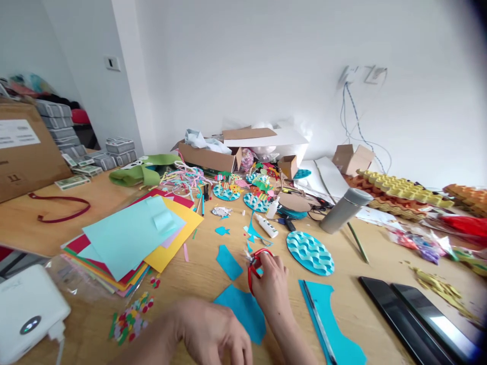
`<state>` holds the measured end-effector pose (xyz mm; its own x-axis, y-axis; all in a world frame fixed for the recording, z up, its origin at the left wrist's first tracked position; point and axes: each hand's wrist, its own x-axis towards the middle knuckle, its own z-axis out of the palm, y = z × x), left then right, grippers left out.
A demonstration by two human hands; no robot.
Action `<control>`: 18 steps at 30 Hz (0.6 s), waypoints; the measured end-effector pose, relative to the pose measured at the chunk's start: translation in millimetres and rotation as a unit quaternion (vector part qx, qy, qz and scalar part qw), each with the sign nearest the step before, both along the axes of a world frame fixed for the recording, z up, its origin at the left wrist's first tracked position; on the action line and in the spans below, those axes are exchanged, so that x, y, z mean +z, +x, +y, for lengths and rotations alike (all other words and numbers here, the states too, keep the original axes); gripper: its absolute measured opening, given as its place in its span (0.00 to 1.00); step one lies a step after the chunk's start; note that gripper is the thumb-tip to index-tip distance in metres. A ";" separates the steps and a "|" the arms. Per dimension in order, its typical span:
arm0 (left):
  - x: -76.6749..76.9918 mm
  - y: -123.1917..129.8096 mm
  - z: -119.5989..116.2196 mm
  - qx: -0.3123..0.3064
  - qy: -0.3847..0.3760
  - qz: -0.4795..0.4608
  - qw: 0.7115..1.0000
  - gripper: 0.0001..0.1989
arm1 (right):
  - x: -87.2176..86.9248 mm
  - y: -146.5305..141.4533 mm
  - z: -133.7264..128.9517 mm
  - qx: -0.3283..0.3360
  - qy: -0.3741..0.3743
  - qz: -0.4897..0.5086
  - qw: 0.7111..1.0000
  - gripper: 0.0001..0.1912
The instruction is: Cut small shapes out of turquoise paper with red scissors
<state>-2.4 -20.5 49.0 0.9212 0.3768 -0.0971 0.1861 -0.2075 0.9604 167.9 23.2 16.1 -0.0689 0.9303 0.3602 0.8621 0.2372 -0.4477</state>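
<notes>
My right hand [271, 279] is closed around a pair of red-handled scissors [251, 280], their tips pointing away from me over small blue paper scraps. Low in the view, my left hand [215, 329] hovers over the table with its fingers loosely bent and apart; the bottom edge cuts off some fingertips. Between and beneath the hands lies a blue paper piece [243, 312]. Beyond it are a smaller blue piece [229, 262] and a fish-shaped blue cutout [222, 230]. An oval with wavy blue strips [310, 252] rests to the right of the scissors.
Coloured paper sheets [125, 238] are stacked at left, near a white power bank [30, 309]. A white glue bottle [267, 225] and a grey tumbler [344, 210] stand farther back. At right are dark phones [395, 319] and a blue sheet with a pen [319, 322].
</notes>
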 end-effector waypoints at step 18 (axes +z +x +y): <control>-20.2 -21.5 33.4 0.473 0.205 0.210 0.831 0.10 | -14.2 -18.0 -3.6 0.022 -0.012 -0.070 0.997 0.06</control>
